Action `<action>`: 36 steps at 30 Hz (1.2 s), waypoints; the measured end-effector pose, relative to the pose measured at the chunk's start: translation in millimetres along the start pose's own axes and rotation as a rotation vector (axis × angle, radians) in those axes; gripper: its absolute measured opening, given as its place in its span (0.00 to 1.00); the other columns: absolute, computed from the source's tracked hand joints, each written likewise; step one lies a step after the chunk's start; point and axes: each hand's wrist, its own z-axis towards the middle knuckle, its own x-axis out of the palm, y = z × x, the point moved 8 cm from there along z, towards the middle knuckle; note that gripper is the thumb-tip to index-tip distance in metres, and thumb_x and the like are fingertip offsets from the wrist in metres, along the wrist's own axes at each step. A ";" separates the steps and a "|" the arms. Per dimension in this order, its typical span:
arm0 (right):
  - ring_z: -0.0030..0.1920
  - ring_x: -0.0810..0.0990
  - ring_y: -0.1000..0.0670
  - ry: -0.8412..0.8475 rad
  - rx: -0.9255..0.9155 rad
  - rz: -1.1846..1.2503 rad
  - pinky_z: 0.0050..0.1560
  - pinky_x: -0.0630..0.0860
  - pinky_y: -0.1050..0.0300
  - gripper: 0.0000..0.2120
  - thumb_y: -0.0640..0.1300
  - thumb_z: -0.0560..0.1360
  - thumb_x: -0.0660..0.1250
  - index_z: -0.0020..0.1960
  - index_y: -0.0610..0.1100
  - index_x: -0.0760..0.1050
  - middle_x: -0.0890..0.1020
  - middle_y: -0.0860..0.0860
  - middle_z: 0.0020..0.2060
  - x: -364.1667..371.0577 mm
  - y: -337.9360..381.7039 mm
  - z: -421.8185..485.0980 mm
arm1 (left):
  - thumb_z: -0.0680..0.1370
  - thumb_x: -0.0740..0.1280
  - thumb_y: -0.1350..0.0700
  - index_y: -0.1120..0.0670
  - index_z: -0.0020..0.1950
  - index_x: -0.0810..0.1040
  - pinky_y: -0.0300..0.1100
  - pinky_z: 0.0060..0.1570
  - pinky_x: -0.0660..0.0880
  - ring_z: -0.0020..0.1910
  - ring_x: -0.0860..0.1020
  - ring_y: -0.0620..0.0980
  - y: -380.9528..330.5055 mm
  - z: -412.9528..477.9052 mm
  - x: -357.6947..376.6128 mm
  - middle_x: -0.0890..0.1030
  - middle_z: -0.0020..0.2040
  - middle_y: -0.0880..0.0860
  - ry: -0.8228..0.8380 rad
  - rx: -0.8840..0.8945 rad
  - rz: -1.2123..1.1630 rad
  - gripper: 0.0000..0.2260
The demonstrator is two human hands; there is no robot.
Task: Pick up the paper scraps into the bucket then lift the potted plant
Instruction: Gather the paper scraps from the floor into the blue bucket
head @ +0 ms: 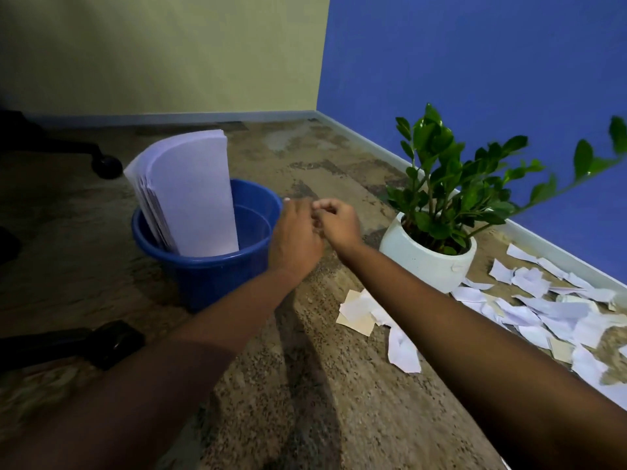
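Observation:
A blue bucket (210, 266) stands on the carpet with a thick curved stack of white paper sheets (190, 195) leaning inside it. Both hands meet at the bucket's right rim. My left hand (295, 237) shows its back, with its fingers reaching over the rim; a small pale spot sits at its fingertip. My right hand (339, 223) touches the left, fingers curled, and no paper shows in it. The potted plant (431, 252), green leaves in a round white pot, stands to the right. Several torn paper scraps (529, 313) lie on the floor beyond it.
The blue wall (475, 79) and its skirting run close behind the plant and scraps. An office chair's black legs and casters (112, 344) sit at the left, one near the bucket. More scraps (359, 313) lie under my right forearm.

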 end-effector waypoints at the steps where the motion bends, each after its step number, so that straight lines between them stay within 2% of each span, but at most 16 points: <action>1: 0.43 0.76 0.48 -0.006 0.016 -0.054 0.49 0.75 0.50 0.07 0.37 0.76 0.61 0.45 0.41 0.77 0.78 0.46 0.40 -12.9 -12.3 1.4 | 0.77 0.62 0.63 0.58 0.67 0.66 0.47 0.64 0.71 0.67 0.69 0.56 -7.6 -4.1 16.3 0.68 0.67 0.58 0.059 0.039 0.033 0.19; 3: 0.41 0.74 0.48 0.013 0.055 -0.185 0.47 0.74 0.50 0.10 0.39 0.77 0.61 0.44 0.34 0.78 0.77 0.44 0.38 -34.0 -39.1 3.1 | 0.77 0.62 0.63 0.57 0.69 0.64 0.47 0.66 0.69 0.69 0.67 0.56 -15.4 -11.4 48.1 0.66 0.68 0.58 0.165 0.069 0.089 0.21; 5: 0.43 0.75 0.49 0.021 0.106 -0.297 0.49 0.75 0.50 0.09 0.40 0.77 0.62 0.45 0.37 0.79 0.78 0.45 0.40 -52.4 -67.9 2.6 | 0.77 0.62 0.63 0.57 0.71 0.63 0.46 0.65 0.68 0.69 0.67 0.55 -15.8 -19.3 78.3 0.66 0.68 0.58 0.261 0.062 0.132 0.22; 8: 0.47 0.77 0.46 0.023 0.194 -0.423 0.43 0.72 0.57 0.10 0.41 0.77 0.62 0.51 0.37 0.79 0.82 0.42 0.50 -73.4 -112.5 3.1 | 0.77 0.62 0.61 0.57 0.70 0.63 0.46 0.63 0.69 0.68 0.67 0.56 -7.1 -31.4 118.5 0.66 0.69 0.59 0.399 0.014 0.189 0.22; 11: 0.55 0.77 0.43 0.116 0.300 -0.630 0.52 0.72 0.53 0.10 0.41 0.77 0.61 0.53 0.37 0.76 0.79 0.38 0.57 -80.4 -159.3 2.0 | 0.78 0.61 0.60 0.57 0.73 0.60 0.47 0.61 0.70 0.68 0.69 0.57 10.6 -40.2 148.2 0.64 0.71 0.58 0.489 -0.079 0.207 0.24; 13: 0.60 0.75 0.42 0.169 0.335 -0.762 0.60 0.73 0.51 0.15 0.44 0.77 0.62 0.61 0.39 0.74 0.77 0.40 0.61 -83.0 -185.8 0.6 | 0.78 0.61 0.59 0.56 0.74 0.58 0.47 0.62 0.70 0.67 0.70 0.57 22.5 -44.1 164.9 0.65 0.71 0.58 0.531 -0.117 0.211 0.25; 15: 0.64 0.73 0.42 0.173 0.364 -0.787 0.65 0.72 0.48 0.19 0.48 0.76 0.63 0.65 0.43 0.72 0.75 0.43 0.65 -88.9 -206.5 -0.8 | 0.79 0.61 0.57 0.57 0.74 0.59 0.46 0.63 0.69 0.67 0.70 0.56 32.2 -47.1 178.4 0.66 0.70 0.58 0.556 -0.121 0.229 0.24; 18: 0.71 0.65 0.41 0.142 0.400 -0.810 0.69 0.66 0.40 0.27 0.56 0.75 0.64 0.70 0.47 0.65 0.68 0.46 0.71 -99.6 -228.7 0.9 | 0.79 0.62 0.54 0.56 0.72 0.61 0.45 0.65 0.68 0.68 0.69 0.55 46.0 -50.8 196.2 0.67 0.69 0.57 0.583 -0.125 0.236 0.23; 21: 0.76 0.49 0.39 0.170 0.523 -0.812 0.73 0.53 0.33 0.40 0.64 0.71 0.64 0.75 0.49 0.54 0.54 0.47 0.77 -98.4 -248.1 -1.7 | 0.78 0.64 0.52 0.56 0.72 0.62 0.46 0.68 0.66 0.70 0.67 0.55 52.4 -49.9 210.2 0.68 0.70 0.57 0.599 -0.145 0.222 0.24; 23: 0.77 0.42 0.38 0.192 0.596 -0.814 0.72 0.48 0.30 0.44 0.66 0.69 0.65 0.76 0.52 0.50 0.48 0.47 0.77 -91.1 -254.5 -3.5 | 0.77 0.65 0.52 0.55 0.73 0.60 0.45 0.68 0.65 0.70 0.66 0.55 51.6 -48.6 216.7 0.66 0.70 0.57 0.597 -0.172 0.184 0.27; 25: 0.76 0.45 0.37 0.169 0.591 -0.832 0.72 0.52 0.32 0.43 0.64 0.69 0.67 0.76 0.51 0.51 0.50 0.46 0.77 -85.7 -251.7 0.2 | 0.75 0.68 0.57 0.55 0.73 0.62 0.44 0.66 0.67 0.68 0.67 0.55 50.9 -48.0 221.8 0.64 0.70 0.57 0.580 -0.243 0.079 0.28; 29: 0.72 0.61 0.39 0.157 0.436 -0.864 0.69 0.65 0.44 0.35 0.56 0.71 0.69 0.73 0.45 0.61 0.63 0.45 0.72 -75.7 -239.2 4.4 | 0.73 0.68 0.67 0.59 0.71 0.64 0.47 0.62 0.73 0.65 0.71 0.58 57.2 -44.3 224.9 0.67 0.68 0.60 0.506 -0.412 -0.167 0.28; 31: 0.69 0.67 0.42 0.122 0.344 -0.753 0.67 0.66 0.50 0.31 0.51 0.73 0.69 0.71 0.42 0.64 0.67 0.43 0.70 -75.9 -231.3 1.5 | 0.74 0.67 0.69 0.60 0.73 0.61 0.48 0.60 0.74 0.63 0.75 0.58 62.8 -42.5 226.5 0.74 0.65 0.62 0.490 -0.496 -0.285 0.30; 33: 0.68 0.67 0.44 0.112 0.295 -0.658 0.65 0.64 0.55 0.30 0.49 0.73 0.69 0.71 0.40 0.65 0.69 0.42 0.69 -80.7 -224.1 -4.9 | 0.73 0.68 0.70 0.60 0.73 0.60 0.47 0.56 0.75 0.60 0.77 0.57 66.6 -44.2 231.1 0.79 0.59 0.61 0.510 -0.563 -0.387 0.31; 35: 0.66 0.69 0.45 0.105 0.279 -0.591 0.60 0.65 0.57 0.27 0.48 0.73 0.69 0.69 0.39 0.67 0.72 0.43 0.65 -89.6 -217.9 -11.1 | 0.73 0.68 0.70 0.62 0.71 0.64 0.43 0.51 0.74 0.54 0.77 0.52 69.8 -47.3 233.9 0.79 0.50 0.58 0.545 -0.609 -0.467 0.28; 36: 0.62 0.72 0.44 0.092 0.261 -0.552 0.55 0.65 0.58 0.24 0.47 0.73 0.70 0.65 0.38 0.71 0.75 0.44 0.60 -95.2 -213.9 -13.0 | 0.73 0.67 0.71 0.63 0.70 0.66 0.43 0.51 0.74 0.53 0.77 0.52 70.0 -48.6 235.0 0.79 0.50 0.60 0.573 -0.617 -0.491 0.26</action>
